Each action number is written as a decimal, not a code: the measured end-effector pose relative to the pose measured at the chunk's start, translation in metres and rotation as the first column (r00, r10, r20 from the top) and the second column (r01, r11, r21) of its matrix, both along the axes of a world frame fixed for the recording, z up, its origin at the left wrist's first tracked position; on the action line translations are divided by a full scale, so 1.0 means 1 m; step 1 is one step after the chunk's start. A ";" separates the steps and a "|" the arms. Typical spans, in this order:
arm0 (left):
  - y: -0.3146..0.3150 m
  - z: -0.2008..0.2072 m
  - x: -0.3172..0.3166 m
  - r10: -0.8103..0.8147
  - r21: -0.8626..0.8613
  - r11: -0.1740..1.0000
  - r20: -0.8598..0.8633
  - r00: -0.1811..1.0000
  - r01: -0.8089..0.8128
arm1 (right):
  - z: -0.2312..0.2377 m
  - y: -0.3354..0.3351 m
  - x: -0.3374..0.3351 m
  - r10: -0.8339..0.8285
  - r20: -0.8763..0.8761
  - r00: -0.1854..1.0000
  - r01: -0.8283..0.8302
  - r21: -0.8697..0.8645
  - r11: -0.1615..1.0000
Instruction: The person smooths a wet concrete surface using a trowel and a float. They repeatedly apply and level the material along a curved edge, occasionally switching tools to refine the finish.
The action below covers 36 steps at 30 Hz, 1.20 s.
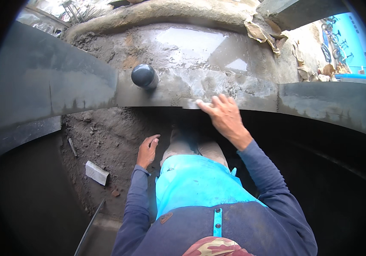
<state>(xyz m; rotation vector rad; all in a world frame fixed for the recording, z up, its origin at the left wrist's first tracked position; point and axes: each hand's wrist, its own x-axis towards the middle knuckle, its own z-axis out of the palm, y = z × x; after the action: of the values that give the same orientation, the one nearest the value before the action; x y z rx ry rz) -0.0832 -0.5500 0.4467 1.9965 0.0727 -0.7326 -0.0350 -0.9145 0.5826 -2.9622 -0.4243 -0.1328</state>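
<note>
My right hand (227, 117) is at the front edge of a wet, clay-smeared grey bench (255, 91). Its fingers are bent and closed on a thin, flat, pale grey piece (190, 103), which lies against the edge; the piece's kind is not clear. Lower and to the left, my left hand (148, 151) hangs in the air above the ground, fingers loosely stretched, with nothing in it. A dark, shiny, dome-topped cylinder (143, 76) stands upright on the bench, left of my right hand.
Grey slabs (50, 81) flank the bench on the left, and another slab (328, 102) continues it on the right. A pale block (96, 173) lies on rough soil (102, 132). A thin rod (90, 226) leans at lower left. Deep shadow fills the space below the bench.
</note>
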 end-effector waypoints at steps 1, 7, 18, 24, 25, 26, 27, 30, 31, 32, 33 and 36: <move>-0.002 0.000 0.001 -0.013 -0.015 1.000 -0.005 1.000 0.013 | -0.003 0.016 0.010 0.003 0.014 1.000 -0.004 0.019 1.000; 0.006 0.011 0.002 0.027 -0.038 0.999 -0.003 1.000 -0.027 | 0.009 0.023 0.012 0.032 -0.022 0.999 -0.033 -0.033 0.999; -0.001 0.017 0.012 0.022 -0.073 0.997 0.009 1.000 -0.022 | 0.009 0.050 0.009 -0.058 0.024 0.998 0.059 -0.036 0.998; 0.013 0.005 0.004 0.041 -0.023 0.999 0.000 0.999 -0.041 | 0.017 -0.019 -0.051 -0.252 -0.048 0.967 0.244 -0.124 0.962; 0.009 0.005 0.008 0.021 -0.013 1.000 0.003 1.000 -0.021 | 0.013 -0.005 -0.038 -0.264 -0.032 0.964 0.260 -0.107 0.960; 0.005 0.007 0.012 -0.002 -0.037 0.999 0.013 1.000 0.002 | 0.005 0.006 -0.024 -0.228 0.039 0.973 0.230 -0.044 0.972; -0.001 0.007 0.017 -0.021 -0.059 0.998 0.014 1.000 0.022 | -0.001 0.023 -0.008 -0.232 0.065 0.971 0.234 -0.019 0.972; -0.008 0.009 0.024 -0.071 -0.077 0.994 0.067 0.995 0.076 | -0.003 0.036 0.002 -0.244 0.052 0.968 0.245 -0.017 0.969; -0.009 0.009 0.028 -0.079 -0.079 0.993 0.098 0.992 0.087 | 0.005 0.031 -0.008 -0.252 0.013 0.968 0.252 -0.020 0.967; -0.007 0.010 0.030 -0.060 -0.073 0.995 0.087 0.994 0.067 | 0.011 0.027 -0.020 -0.260 -0.025 0.965 0.259 -0.024 0.965; -0.006 0.010 0.027 -0.046 -0.071 0.996 0.071 0.996 0.051 | 0.017 0.025 -0.036 -0.326 -0.077 0.942 0.323 -0.043 0.945; -0.010 0.006 0.030 -0.019 -0.076 0.997 0.037 0.999 0.022 | 0.007 0.011 -0.036 -0.437 -0.075 0.896 0.436 -0.029 0.899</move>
<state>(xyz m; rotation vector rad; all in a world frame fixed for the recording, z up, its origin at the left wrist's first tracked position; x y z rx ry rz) -0.0530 -0.5603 0.4527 1.9391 0.0026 -0.7023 -0.0713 -0.9035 0.5894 -3.0071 0.2612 -0.0583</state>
